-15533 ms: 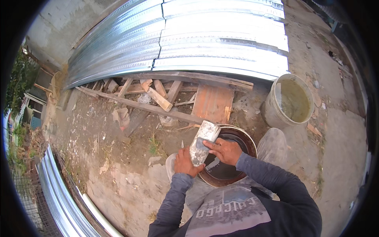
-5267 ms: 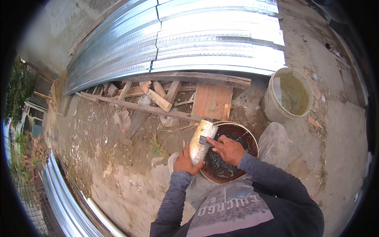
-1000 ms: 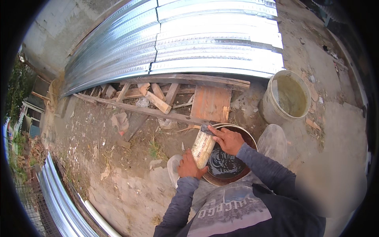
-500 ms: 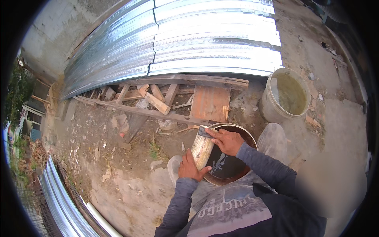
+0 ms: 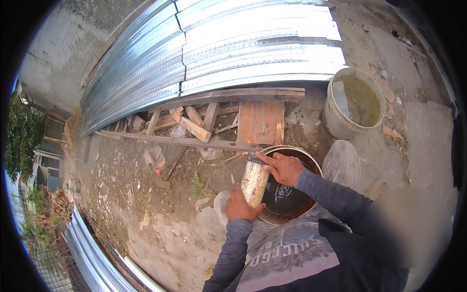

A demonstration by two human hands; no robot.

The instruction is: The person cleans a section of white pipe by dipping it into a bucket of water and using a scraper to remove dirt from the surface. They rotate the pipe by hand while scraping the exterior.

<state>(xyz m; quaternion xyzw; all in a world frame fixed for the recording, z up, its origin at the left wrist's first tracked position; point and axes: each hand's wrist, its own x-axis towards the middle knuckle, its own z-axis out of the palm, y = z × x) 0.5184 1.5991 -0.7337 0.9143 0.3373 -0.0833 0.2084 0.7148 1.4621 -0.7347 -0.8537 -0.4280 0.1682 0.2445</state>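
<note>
A pale, worn, long piece with a rounded lower end lies slanted over the left side of a dark round bucket. Dark liquid with a bright reflection shows inside the bucket, between my knees. My left hand grips the piece at its lower end, thumb toward the bucket. With my right hand I press a small dark grey flat block against the upper end, fingers stretched over it. My fingers partly cover the block, and its exact kind is unclear.
At the right stands a whitish bucket of murky water. Ahead, wooden beams and scrap lumber lie before a stack of shiny corrugated metal sheets. More metal sheets and a white pipe are at lower left.
The whole view has shifted slightly. The pale piece has tipped so its rounded lower end shows more. Both hands keep their hold, and the dark block stays at the upper end.
</note>
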